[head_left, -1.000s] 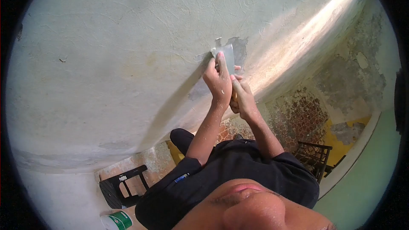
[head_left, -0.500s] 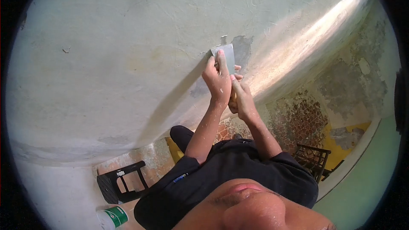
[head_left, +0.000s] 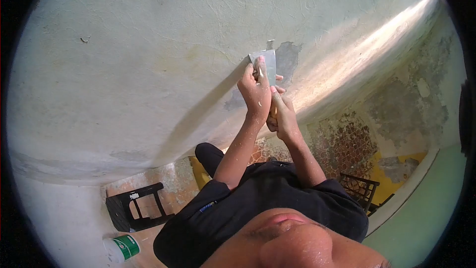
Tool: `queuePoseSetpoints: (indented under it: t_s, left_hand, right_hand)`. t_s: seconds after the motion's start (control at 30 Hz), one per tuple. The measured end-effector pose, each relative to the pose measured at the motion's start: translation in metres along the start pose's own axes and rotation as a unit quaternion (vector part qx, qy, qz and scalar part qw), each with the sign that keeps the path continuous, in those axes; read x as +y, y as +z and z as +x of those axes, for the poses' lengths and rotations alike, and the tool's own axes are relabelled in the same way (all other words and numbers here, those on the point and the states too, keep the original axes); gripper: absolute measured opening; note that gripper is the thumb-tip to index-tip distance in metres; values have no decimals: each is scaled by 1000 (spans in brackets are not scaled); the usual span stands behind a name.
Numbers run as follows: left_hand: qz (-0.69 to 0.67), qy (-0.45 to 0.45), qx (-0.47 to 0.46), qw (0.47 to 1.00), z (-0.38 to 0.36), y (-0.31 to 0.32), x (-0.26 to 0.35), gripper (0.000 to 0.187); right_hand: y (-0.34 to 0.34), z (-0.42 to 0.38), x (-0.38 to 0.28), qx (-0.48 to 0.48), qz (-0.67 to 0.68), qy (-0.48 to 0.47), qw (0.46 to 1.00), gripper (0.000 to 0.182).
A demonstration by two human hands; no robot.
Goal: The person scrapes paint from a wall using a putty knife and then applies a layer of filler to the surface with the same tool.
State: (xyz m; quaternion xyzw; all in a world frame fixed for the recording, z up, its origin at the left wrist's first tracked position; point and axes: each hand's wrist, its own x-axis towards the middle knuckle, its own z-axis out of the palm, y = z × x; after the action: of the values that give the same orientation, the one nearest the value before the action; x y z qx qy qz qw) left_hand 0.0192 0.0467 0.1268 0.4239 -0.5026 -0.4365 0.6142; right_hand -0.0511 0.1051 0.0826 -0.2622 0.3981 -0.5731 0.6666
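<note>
A wide metal scraper lies with its blade edge at the pale green wall, beside a grey patch of bare plaster. My left hand grips the blade, one finger stretched along its face. Just below and to the right, my right hand is closed round the scraper's handle, which is mostly hidden by the fingers. Pale flecks dot both hands and forearms. A small loose flake shows just above the blade.
At the lower left are a black stool and a white bucket with a green label. A dark metal rack stands at the lower right. The tiled floor is stained and littered with debris.
The view has shifted slightly, so the stool and bucket appear farther left. Both hands keep their hold on the scraper; the flake above the blade shows a little farther right.
</note>
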Motion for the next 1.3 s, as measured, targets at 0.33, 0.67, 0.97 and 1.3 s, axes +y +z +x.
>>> queuePoseSetpoints:
  t_s: [0.33,0.67,0.97,1.3]
  left_hand:
    - [16,-41,1,999,-15,-23,-28,40]
    - [-55,-40,15,998,-18,-13,-32,39]
    - [10,-71,-15,997,-29,-43,-50,38]
    - [66,-85,-27,994,-25,-48,-57,39]
  right_hand:
    - [1,-5,40,17,8,-8,1000,42]
    - [-9,-6,21,11,-57,23,998,46]
    - [-8,1,77,8,-16,22,1000,54]
    - [-7,17,93,44,-46,6,998,54]
